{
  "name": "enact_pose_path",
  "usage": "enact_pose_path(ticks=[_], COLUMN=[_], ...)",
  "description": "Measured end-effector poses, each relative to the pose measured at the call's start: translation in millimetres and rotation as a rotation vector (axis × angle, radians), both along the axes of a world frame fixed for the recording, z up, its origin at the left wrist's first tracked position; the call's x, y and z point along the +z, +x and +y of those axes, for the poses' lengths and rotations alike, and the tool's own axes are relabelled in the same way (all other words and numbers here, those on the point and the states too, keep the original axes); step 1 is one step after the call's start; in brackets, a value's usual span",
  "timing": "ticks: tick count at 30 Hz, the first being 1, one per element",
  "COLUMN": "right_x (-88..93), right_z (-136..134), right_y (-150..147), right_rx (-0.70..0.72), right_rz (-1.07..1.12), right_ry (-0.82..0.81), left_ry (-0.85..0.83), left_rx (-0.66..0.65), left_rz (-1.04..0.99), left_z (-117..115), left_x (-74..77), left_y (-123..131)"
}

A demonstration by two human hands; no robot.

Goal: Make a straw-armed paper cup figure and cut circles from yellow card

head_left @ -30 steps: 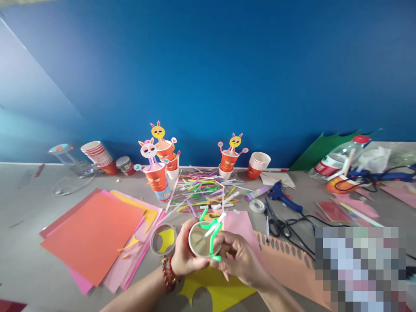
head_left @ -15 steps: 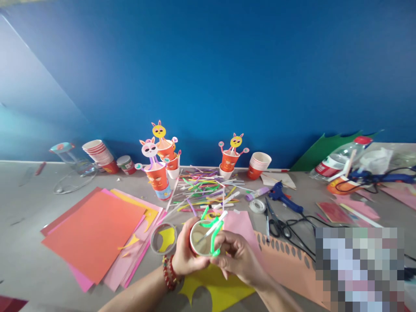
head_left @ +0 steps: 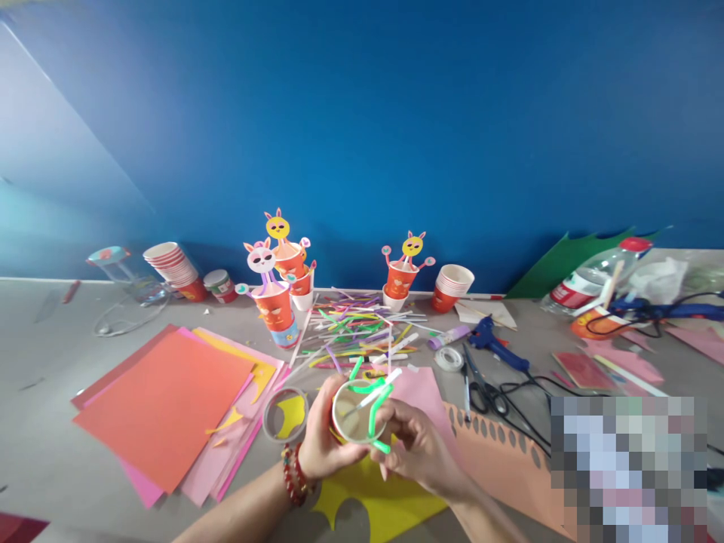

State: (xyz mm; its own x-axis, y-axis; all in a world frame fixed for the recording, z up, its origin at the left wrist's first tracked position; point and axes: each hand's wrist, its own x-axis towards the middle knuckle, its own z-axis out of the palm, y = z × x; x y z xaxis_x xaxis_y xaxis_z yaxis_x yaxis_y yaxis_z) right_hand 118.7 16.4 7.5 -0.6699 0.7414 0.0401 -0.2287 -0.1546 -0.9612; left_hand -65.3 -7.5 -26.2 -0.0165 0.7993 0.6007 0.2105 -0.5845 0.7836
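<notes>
A paper cup [head_left: 354, 415] is tipped with its open mouth towards me, and my left hand [head_left: 321, 441] is wrapped round its left side. Bent green straws [head_left: 374, 411] and a white straw poke through the cup and cross its mouth. My right hand [head_left: 415, 445] is closed at the cup's right rim, its fingers pinching the lower end of a green straw. A beaded bracelet [head_left: 292, 473] sits on my left wrist. Yellow cut paper [head_left: 385, 505] lies under my hands.
Orange and pink paper sheets [head_left: 164, 403] lie at left, a tape roll [head_left: 284, 415] beside them. Finished bunny cups [head_left: 271, 294], cup stacks [head_left: 451, 286] and loose straws [head_left: 356, 332] sit behind. Scissors [head_left: 480, 385], a blue glue gun [head_left: 492, 339], cables and a bottle [head_left: 588, 283] are at right.
My right hand has shifted slightly, and the green straw's lower end now sticks out further below the cup rim. The cup stays in my left hand.
</notes>
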Motion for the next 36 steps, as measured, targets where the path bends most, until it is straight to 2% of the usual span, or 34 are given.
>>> enact_pose_path(ticks=[5, 10, 14, 18, 23, 27, 31, 36], right_x=[4.5, -4.0, -13.5, -14.8, -12.3, -17.0, -18.5, -8.6], right_z=[1, 3, 4, 4, 2, -1, 0, 2], right_y=[2, 4, 5, 5, 2, 0, 2, 0], right_rx=[-0.004, -0.026, -0.034, -0.041, -0.041, -0.048, -0.019, 0.019], right_rz=[-0.049, -0.073, -0.066, -0.058, 0.023, 0.032, -0.008, 0.007], right_ry=[0.020, 0.084, 0.141, 0.166, 0.112, 0.050, 0.006, -0.005], left_ry=[0.041, 0.051, 0.043, 0.014, 0.020, 0.027, 0.026, 0.043], left_rx=[0.046, 0.054, 0.012, -0.040, -0.021, 0.007, 0.028, 0.068], left_rz=[0.128, 0.224, 0.210, 0.145, 0.124, 0.116, 0.161, 0.192], left_z=[2, 2, 2, 1, 2, 2, 3, 4], left_x=[-1.8, 1.7, 7.0, 7.6, 1.0, -2.9, 0.9, 3.7], left_y=[-5, -7, -7, -8, -8, -10, -10, -8])
